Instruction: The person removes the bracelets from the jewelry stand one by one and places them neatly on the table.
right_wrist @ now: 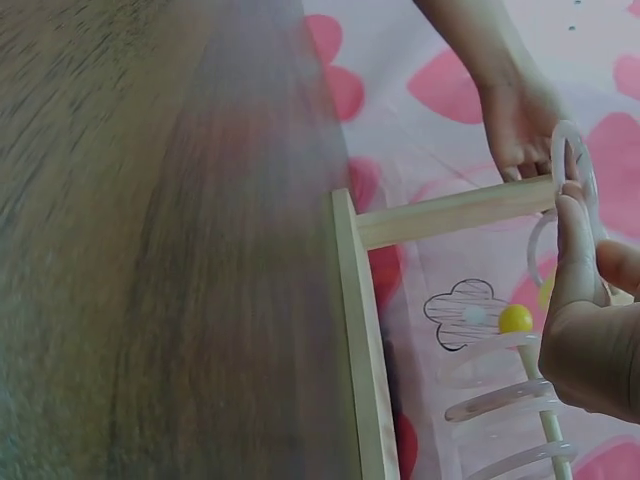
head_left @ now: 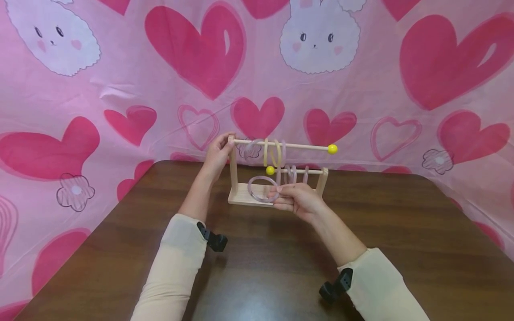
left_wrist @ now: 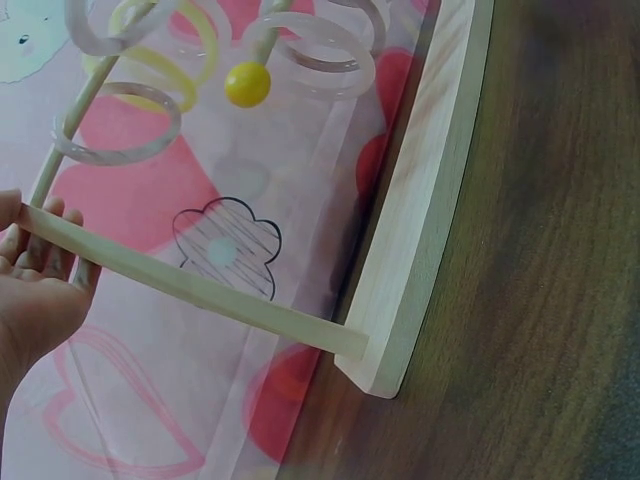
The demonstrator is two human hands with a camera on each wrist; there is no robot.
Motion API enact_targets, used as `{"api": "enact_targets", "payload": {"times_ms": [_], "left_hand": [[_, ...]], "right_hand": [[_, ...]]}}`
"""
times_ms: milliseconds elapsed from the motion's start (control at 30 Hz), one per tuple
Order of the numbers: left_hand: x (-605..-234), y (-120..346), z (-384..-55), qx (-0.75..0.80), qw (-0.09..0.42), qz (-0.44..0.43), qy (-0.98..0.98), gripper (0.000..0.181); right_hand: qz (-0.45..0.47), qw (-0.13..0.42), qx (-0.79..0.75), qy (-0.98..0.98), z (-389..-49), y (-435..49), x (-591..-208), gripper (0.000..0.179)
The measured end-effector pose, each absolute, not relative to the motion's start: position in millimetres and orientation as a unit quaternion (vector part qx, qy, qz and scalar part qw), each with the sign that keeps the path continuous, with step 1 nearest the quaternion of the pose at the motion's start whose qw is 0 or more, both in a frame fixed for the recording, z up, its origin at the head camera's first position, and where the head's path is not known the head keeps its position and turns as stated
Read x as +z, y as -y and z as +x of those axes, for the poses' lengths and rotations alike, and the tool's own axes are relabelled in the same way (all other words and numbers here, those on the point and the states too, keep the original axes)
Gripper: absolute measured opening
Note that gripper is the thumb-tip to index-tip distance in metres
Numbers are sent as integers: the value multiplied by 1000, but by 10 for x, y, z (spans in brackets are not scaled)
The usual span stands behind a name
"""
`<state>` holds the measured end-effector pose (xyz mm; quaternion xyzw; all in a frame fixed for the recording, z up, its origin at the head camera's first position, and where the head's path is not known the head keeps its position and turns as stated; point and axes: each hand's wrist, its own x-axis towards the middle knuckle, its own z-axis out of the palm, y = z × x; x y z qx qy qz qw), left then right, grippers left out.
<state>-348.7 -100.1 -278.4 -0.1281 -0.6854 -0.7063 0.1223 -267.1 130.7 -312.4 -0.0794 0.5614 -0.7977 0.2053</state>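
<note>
A wooden ring stand has an upper rod tipped with a yellow ball and a shorter lower rod with another yellow ball. My left hand grips the top of its left post, thumb in front and fingers behind. In front of the stand, my right hand pinches a translucent pale purple ring at its right side, apart from both rods. Yellow rings and pale translucent rings hang on the upper rod. Several pale rings hang on the lower rod.
The stand is on a dark brown wooden table, near its far edge. Behind it hangs a pink cloth printed with hearts and rabbit faces. Each sleeved wrist wears a black camera.
</note>
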Motion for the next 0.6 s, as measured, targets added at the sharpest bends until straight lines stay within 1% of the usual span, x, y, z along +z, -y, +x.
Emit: {"api": "enact_targets", "payload": {"times_ms": [167, 300, 600], "left_hand": [[-2785, 1000, -3493, -707, 121, -122, 686, 34], [-2787, 1002, -3497, -708, 119, -121, 685, 34], [-2792, 990, -3502, -716, 125, -131, 674, 33]], "right_hand": [[-86, 224, -771, -590, -2686, -1277, -3178, 35], [-93, 238, -753, -606, -2693, -1263, -3207, 37], [-88, 227, -720, -650, -2704, -1203, -3231, 29]]}}
